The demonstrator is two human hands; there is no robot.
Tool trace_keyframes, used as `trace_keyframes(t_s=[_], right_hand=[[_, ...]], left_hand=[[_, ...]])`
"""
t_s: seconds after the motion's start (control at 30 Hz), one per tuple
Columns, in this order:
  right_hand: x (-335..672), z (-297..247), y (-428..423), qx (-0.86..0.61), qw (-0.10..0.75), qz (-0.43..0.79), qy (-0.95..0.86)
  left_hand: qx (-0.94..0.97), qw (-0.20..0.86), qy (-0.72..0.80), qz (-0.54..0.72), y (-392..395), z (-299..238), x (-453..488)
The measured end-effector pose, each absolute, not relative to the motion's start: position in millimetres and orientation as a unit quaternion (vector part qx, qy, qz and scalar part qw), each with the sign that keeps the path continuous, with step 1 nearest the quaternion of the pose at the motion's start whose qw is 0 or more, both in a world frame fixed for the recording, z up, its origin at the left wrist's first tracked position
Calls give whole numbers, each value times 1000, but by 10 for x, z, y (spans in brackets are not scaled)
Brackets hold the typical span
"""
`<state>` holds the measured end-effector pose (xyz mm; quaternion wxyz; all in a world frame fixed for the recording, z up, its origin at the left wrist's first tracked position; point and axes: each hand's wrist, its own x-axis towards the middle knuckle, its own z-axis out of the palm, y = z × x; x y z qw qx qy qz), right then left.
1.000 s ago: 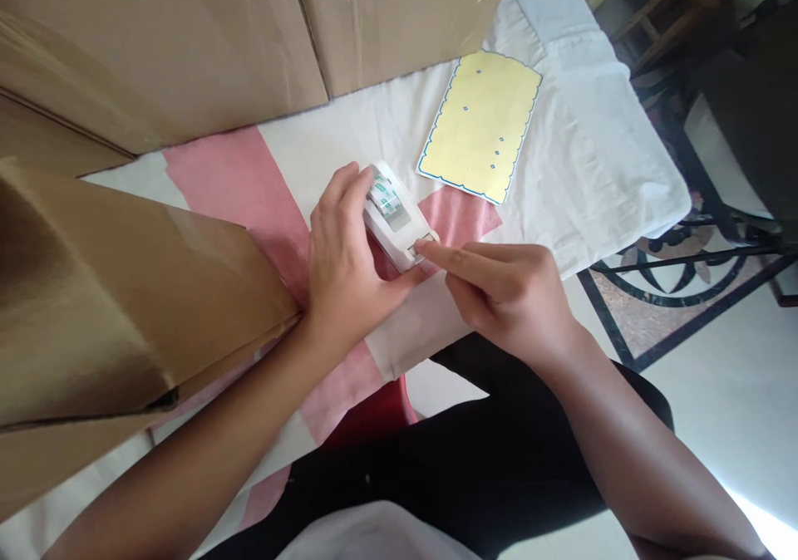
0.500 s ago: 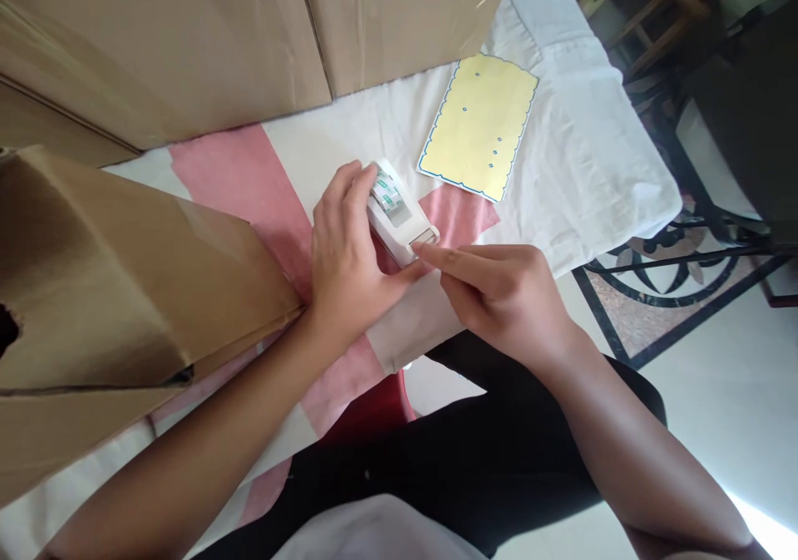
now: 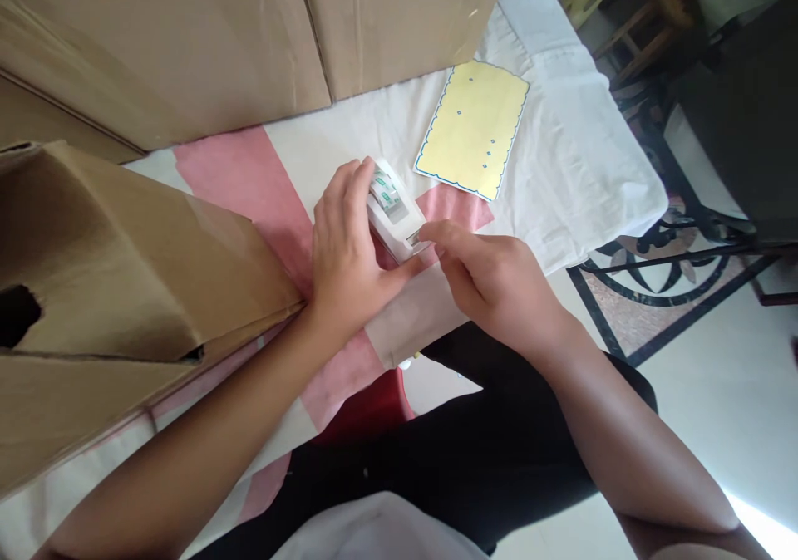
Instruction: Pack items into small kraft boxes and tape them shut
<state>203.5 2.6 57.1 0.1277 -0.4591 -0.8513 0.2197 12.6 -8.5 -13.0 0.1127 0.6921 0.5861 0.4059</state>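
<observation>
A small white plastic case that looks like a tape dispenser (image 3: 399, 224) lies tilted on the cloth, a green-and-white printed strip showing in its window. My left hand (image 3: 346, 240) is wrapped round its left side, fingers at the far end and thumb along the near end. At the slotted near end, my right hand (image 3: 492, 273) is curled, with its index fingertip bent down on the slot. Whatever may be between its finger and thumb is hidden. Just beyond lies a yellow card (image 3: 477, 132) with a scalloped blue border, flat on the table.
Large cardboard boxes (image 3: 187, 36) stand along the back of the table. Another cardboard box (image 3: 168, 236) with a hand hole is close to my left forearm. A pink and white cloth (image 3: 337, 377) covers the table, whose edge (image 3: 614, 244) is at right. A red seat (image 3: 367, 410) shows below.
My right index finger has gone from stretched out to bent at the dispenser's near end, and that hand has shifted slightly left. My left hand keeps its hold. The view has moved a little.
</observation>
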Motion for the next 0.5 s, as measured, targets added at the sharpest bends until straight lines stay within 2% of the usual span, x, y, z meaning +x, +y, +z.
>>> trace_keyframes(t_s=[0.5], right_hand=[[1994,579,26,-458,134,229,-849]], left_hand=[[691,102,594,399,-92,-163,107]])
